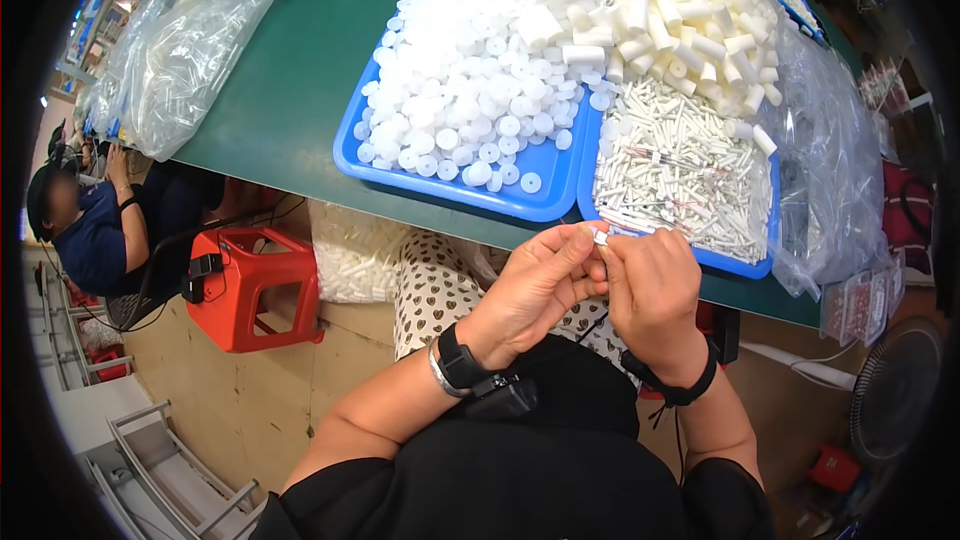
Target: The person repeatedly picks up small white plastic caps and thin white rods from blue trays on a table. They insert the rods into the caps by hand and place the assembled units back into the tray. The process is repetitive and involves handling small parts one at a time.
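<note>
My left hand (540, 290) and my right hand (652, 290) meet in front of the table's near edge. Between their fingertips is a small white piece (600, 237), pinched from both sides; its exact kind is too small to make out. Just beyond my hands, a blue tray (690, 252) holds many thin white rods (660, 165), with a few reddish strands among them. To its left, a larger blue tray (480, 198) carries a heap of translucent white discs (460, 90) with holes in their middles.
Thick cream foam-like cylinders (690, 35) spill from a clear bag over the trays' far side. Plastic bags lie on the green table (270, 110) at left and right. A red stool (250, 290) stands at left near a seated person (95, 225). A fan (895, 390) is at right.
</note>
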